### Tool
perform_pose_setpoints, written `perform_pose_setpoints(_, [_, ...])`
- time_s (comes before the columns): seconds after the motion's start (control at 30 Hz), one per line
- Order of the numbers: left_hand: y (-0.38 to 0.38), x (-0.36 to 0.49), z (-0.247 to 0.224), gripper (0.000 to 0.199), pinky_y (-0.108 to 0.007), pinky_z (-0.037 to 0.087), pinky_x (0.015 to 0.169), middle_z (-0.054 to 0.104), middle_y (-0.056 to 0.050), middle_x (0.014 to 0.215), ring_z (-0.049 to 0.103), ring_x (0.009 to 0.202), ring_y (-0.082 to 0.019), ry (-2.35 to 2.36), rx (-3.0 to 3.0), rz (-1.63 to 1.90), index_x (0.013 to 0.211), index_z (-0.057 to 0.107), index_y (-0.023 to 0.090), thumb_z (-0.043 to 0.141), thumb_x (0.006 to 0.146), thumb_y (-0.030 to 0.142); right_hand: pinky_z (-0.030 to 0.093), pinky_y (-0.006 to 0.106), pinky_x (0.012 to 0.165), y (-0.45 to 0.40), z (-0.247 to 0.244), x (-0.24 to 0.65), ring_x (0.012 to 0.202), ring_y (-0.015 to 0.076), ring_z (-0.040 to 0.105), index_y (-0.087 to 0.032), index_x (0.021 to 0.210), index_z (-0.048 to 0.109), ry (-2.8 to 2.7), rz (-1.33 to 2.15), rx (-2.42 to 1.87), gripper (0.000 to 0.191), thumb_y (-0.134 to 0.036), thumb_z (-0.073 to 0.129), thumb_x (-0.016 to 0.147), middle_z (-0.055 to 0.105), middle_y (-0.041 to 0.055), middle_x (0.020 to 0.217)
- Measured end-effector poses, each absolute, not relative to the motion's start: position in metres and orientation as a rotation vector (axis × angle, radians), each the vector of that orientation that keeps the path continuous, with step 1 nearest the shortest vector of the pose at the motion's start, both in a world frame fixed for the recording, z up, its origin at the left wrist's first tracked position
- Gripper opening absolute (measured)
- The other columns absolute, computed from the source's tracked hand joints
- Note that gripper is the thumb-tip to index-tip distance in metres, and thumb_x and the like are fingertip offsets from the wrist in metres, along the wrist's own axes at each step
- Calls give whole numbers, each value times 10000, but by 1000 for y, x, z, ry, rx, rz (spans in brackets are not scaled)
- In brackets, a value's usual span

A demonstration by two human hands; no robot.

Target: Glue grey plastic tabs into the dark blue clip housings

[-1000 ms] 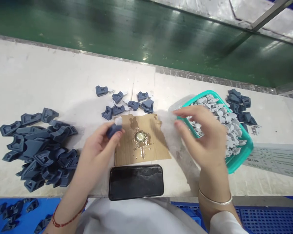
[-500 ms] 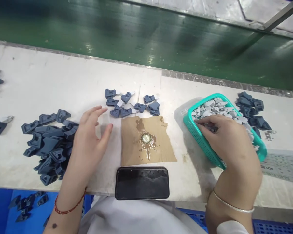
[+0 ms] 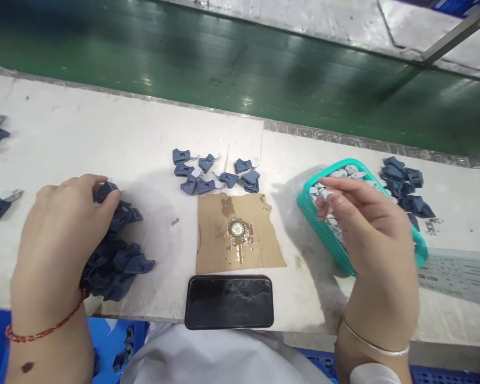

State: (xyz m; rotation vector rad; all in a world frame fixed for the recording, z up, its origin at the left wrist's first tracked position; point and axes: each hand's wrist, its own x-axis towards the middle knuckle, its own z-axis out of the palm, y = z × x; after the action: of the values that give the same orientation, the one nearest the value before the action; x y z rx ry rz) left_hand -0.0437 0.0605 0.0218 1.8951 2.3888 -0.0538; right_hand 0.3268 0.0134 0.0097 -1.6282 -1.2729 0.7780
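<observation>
My left hand is over the pile of dark blue plastic parts at the left. Its thumb and fingers close round one dark blue plastic part at the pile's top edge. Above the green basket, my right hand pinches a small light grey piece between thumb and forefinger. Many similar grey pieces lie in the basket, partly hidden by that hand. Between the hands, a piece of brown cardboard bears a round, shiny disc in a wet patch.
Several blue parts with light grey tips lie beyond the cardboard. A black phone sits at the table's front edge. More dark blue parts are right of the basket, near a printed sheet. A green belt runs behind the table.
My left hand has moved left onto the pile and closed round a blue part; the pile has shifted. My right hand has risen out of the basket's contents with a grey piece.
</observation>
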Motion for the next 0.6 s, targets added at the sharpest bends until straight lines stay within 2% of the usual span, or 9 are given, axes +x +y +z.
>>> perform_pose_setpoints(0.17, [68, -39, 25, 393, -652, 575, 917, 728, -195, 1054, 699, 1059, -488, 2349, 1868, -50, 1057, 694, 165, 451, 1012, 471, 620, 340, 750, 12, 3, 308, 760, 164, 706, -275, 1091, 809, -1271, 1180, -1363, 172, -369, 737, 965, 736, 11, 836])
perform_pose_setpoints(0.3, [74, -41, 24, 340, -601, 570, 881, 694, -146, 935, 694, 1012, -450, 2335, 1864, -77, 963, 679, 213, 455, 1003, 466, 610, 294, 669, 14, 1, 295, 692, 142, 689, -232, 1037, 780, -1165, 1430, -1207, 152, -358, 732, 969, 745, 19, 824])
perform_pose_setpoints(0.47, [80, -47, 26, 337, -618, 553, 947, 722, -172, 962, 691, 1084, -481, 2367, 1819, 8, 1098, 708, 158, 506, 967, 392, 583, 272, 595, 15, -4, 283, 660, 138, 663, -223, 1011, 774, -1097, 1552, -1181, 209, -411, 780, 919, 729, 20, 808])
perform_pose_setpoints(0.53, [81, -50, 27, 380, -641, 539, 982, 724, -167, 957, 686, 1104, -482, 2375, 1781, 42, 1173, 696, 137, 471, 984, 377, 589, 279, 613, 13, -8, 281, 659, 138, 663, -234, 1040, 799, -1098, 1526, -1222, 218, -404, 798, 904, 730, 14, 803])
perform_pose_setpoints(0.6, [79, -54, 26, 393, -668, 487, 1060, 727, -157, 1038, 648, 1187, -486, 2361, 1724, 134, 1235, 668, 154, 449, 1006, 388, 604, 292, 651, 12, -12, 279, 677, 142, 678, -240, 1064, 819, -1112, 1500, -1254, 228, -406, 796, 909, 746, 17, 803])
